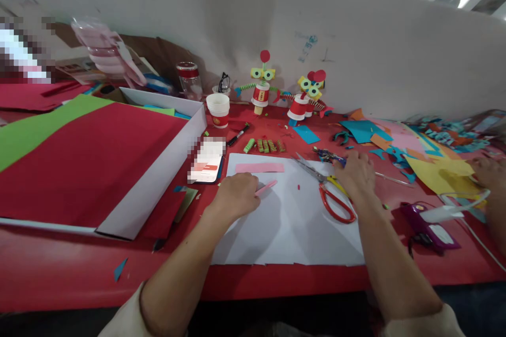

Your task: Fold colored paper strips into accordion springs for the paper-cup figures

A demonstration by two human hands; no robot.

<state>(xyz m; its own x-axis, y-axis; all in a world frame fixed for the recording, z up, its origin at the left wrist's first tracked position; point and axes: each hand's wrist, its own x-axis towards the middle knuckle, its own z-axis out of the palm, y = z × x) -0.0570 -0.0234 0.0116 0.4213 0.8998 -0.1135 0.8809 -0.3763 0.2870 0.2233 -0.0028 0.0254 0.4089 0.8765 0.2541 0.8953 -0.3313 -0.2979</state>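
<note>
My left hand [237, 195] is closed on a narrow pink paper strip [267, 188], held over a white sheet [292, 231]. Flat near the top of that sheet lies another pink paper strip [260, 168]. My right hand [358, 172] is past the sheet's upper right corner, fingers curled down beside a dark blue, slender item [330, 156] of unclear kind. What those fingers hold, if anything, is hidden. Scissors [336, 202] with red and yellow handles lie with blades apart, just left of my right forearm. A tiny red scrap [299, 187] rests on the sheet.
Folded green and red paper springs [266, 146] lie behind the sheet, below paper-cup figures [261, 96]. At left are a phone [207, 160] and a white box [158, 189] with coloured paper. A purple device [430, 229] and another person's hand [490, 174] are at right.
</note>
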